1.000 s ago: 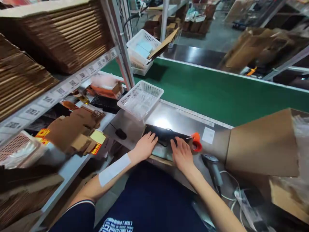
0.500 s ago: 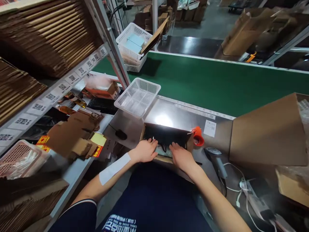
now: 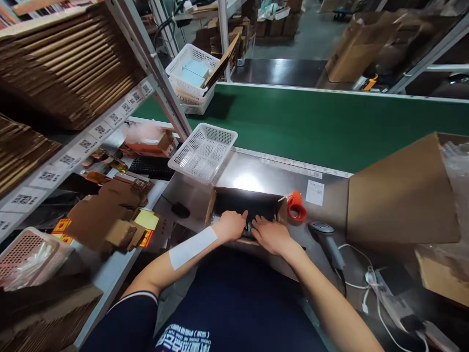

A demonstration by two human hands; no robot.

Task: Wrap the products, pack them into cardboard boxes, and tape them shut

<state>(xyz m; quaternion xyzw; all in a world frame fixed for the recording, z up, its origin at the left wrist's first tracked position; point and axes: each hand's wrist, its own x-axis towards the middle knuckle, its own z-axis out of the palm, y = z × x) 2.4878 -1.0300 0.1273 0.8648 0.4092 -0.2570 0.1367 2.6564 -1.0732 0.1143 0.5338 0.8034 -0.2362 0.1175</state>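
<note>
An open cardboard box (image 3: 209,210) stands on the metal bench close to my body. Inside it lies something black (image 3: 234,199), with clear plastic wrap showing at its near side; its kind I cannot make out. My left hand (image 3: 231,226) reaches over the near edge, fingers stretched onto the contents. Beside it my right hand (image 3: 270,235) rests with fingers spread on the same contents. Both hands hide part of the box's front. A red tape dispenser (image 3: 296,206) sits just right of the box.
A white basket (image 3: 204,150) stands behind the box, before the green conveyor belt (image 3: 293,122). A barcode scanner (image 3: 327,244), cables and a large carton (image 3: 399,195) are on the right. Flat cartons (image 3: 73,63) fill the left shelf; a mouse (image 3: 181,210) lies below.
My left hand has moved right along the box, closer to my right hand. My right hand has shifted only slightly. The whole view has turned a little.
</note>
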